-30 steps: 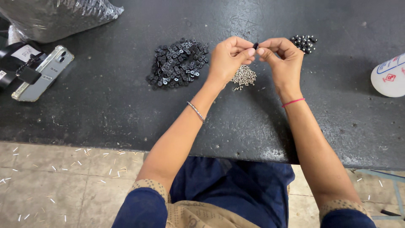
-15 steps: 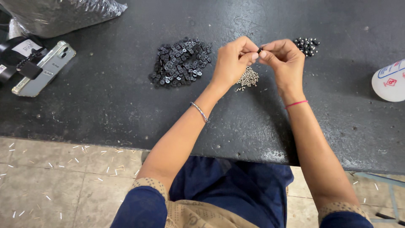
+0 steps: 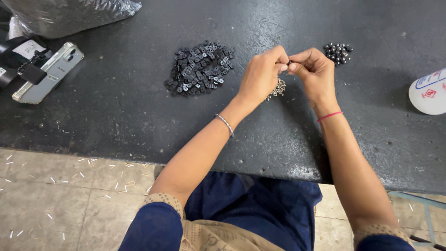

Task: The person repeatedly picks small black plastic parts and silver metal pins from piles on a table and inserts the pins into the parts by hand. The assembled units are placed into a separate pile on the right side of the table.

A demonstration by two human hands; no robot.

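My left hand [image 3: 264, 73] and my right hand [image 3: 315, 69] meet fingertip to fingertip above the dark table [image 3: 116, 107]. Together they pinch one small black part [image 3: 289, 62]. Under the hands lies a small heap of silver metal pins [image 3: 278, 88], partly hidden by my left hand. A larger heap of small black plastic parts [image 3: 200, 67] lies to the left of my left hand. A small cluster of black round pieces [image 3: 338, 52] sits just right of my right hand.
A phone in a clear case [image 3: 49, 72] lies at the table's left, by a black strap. A grey plastic bag [image 3: 69, 14] is at the back left. A white container [image 3: 429, 91] stands at the right edge. Below the table's front edge, short pale scraps litter the floor [image 3: 55, 195].
Both hands stay together at the same spot, fingers working the small part. The view has shifted slightly.
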